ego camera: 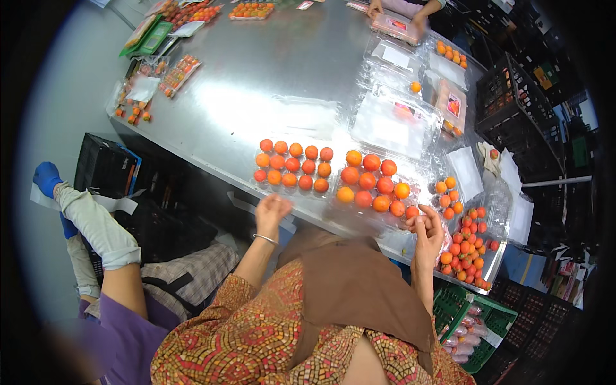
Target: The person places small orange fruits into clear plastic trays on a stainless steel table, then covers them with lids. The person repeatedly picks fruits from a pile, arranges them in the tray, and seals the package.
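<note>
Rows of tomatoes point(292, 164) fill a clear plastic clamshell tray on the steel table point(231, 168). To its right, a second clear tray holds orange-red tomatoes point(367, 180), with one corner lacking fruit. My right hand point(427, 228) is at this tray's lower right corner, fingertips against or just beside the end tomato point(412, 212); whether it grips it I cannot tell. My left hand point(273, 211), slightly blurred with fingers curled, hovers at the table's front edge below the first tray; no object shows in it. A heap of loose tomatoes point(466, 250) lies right of my right hand.
Open clamshells with white pads point(385, 126) lie beyond the trays. Across the table a co-worker's hands point(417, 24) hold a labelled pack point(395, 28). A person with blue gloves point(46, 179) is at my left. A green crate point(495, 317) stands below right; black crates point(519, 115) stand right.
</note>
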{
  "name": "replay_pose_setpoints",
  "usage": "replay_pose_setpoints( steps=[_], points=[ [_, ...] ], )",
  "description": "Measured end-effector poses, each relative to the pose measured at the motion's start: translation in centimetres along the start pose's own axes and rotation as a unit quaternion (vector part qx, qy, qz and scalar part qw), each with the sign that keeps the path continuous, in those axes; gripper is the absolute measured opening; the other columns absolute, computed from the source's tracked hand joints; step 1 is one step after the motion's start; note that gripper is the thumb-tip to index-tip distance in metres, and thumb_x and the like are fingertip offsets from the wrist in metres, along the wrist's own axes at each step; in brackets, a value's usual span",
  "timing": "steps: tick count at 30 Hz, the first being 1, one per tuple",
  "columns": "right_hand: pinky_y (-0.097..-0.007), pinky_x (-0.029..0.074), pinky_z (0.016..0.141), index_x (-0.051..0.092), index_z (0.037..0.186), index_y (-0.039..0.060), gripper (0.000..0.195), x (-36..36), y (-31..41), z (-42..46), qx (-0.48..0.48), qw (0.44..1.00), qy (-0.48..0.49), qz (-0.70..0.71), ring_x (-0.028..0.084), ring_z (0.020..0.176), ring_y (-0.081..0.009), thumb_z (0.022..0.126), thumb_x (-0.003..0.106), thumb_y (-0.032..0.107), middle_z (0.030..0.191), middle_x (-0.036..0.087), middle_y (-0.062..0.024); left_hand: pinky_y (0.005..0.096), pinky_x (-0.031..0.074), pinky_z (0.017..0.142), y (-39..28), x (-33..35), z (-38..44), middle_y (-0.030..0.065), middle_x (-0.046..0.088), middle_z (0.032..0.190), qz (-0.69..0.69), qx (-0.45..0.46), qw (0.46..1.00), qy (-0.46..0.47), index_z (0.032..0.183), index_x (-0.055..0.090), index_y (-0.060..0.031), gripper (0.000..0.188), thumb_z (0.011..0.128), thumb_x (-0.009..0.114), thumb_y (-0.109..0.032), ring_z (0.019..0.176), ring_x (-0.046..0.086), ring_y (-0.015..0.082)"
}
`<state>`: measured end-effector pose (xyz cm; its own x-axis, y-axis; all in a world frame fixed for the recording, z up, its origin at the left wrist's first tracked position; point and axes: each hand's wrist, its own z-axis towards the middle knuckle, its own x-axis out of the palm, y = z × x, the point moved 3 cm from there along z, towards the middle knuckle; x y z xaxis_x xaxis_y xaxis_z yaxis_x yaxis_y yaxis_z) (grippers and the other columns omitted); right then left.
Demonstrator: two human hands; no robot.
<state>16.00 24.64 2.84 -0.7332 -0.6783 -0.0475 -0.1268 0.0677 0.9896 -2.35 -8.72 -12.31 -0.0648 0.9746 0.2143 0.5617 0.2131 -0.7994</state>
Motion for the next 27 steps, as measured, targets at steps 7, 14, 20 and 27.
replay_pose_setpoints(
  steps=[7, 14, 20, 27],
  points=[
    [-0.0255, 0.049, 0.073, 0.062, 0.123, -0.0027, 0.023, 0.5, -0.3, -0.1, 0.002, 1.000, 0.001, -0.007, 0.061, 0.075, -0.0095, 0.101, 0.058, 0.004, 0.082, 0.069, -0.0051, 0.0472, 0.053, 0.099, -1.1, 4.7, 4.5, 0.0161, 0.062, 0.121, -0.178, -0.045, 0.982, 0.041, 0.130, 0.050, 0.0051, 0.037, 0.102, 0.063, -0.014, 0.107, 0.063, 0.0286],
    [-0.0250, 0.050, 0.073, 0.062, 0.124, -0.0020, 0.024, 0.9, -0.2, 0.3, 0.001, 1.000, -0.022, 0.017, 0.063, 0.076, -0.0094, 0.100, 0.057, 0.002, 0.083, 0.069, -0.0052, 0.0348, 0.042, 0.107, -8.2, 15.4, 16.2, 0.0087, 0.054, 0.134, -0.168, 0.095, 0.967, 0.168, 0.139, 0.044, 0.0020, 0.044, 0.102, 0.063, -0.013, 0.122, 0.051, 0.0181],
    [-0.0248, 0.048, 0.073, 0.062, 0.122, -0.0014, 0.022, 0.1, -0.8, -0.6, 0.013, 0.996, -0.086, 0.002, 0.062, 0.076, -0.0095, 0.100, 0.057, 0.001, 0.082, 0.068, -0.0045, 0.0361, 0.050, 0.102, -9.6, 20.4, 19.4, 0.0129, 0.064, 0.125, 0.044, 0.096, 0.980, 0.168, 0.137, 0.054, 0.0010, 0.044, 0.098, 0.067, -0.014, 0.118, 0.059, 0.0185],
    [-0.0231, 0.046, 0.069, 0.063, 0.119, -0.0008, 0.019, -4.3, -5.0, -0.7, 0.013, 0.976, -0.215, 0.003, 0.058, 0.074, -0.0084, 0.102, 0.058, 0.006, 0.084, 0.067, -0.0046, 0.0260, 0.055, 0.073, -7.7, 24.4, 16.6, 0.0067, 0.071, 0.094, 0.122, 0.088, 0.956, 0.250, 0.112, 0.070, -0.0007, 0.019, 0.101, 0.060, -0.013, 0.081, 0.065, 0.0119]
  ],
)
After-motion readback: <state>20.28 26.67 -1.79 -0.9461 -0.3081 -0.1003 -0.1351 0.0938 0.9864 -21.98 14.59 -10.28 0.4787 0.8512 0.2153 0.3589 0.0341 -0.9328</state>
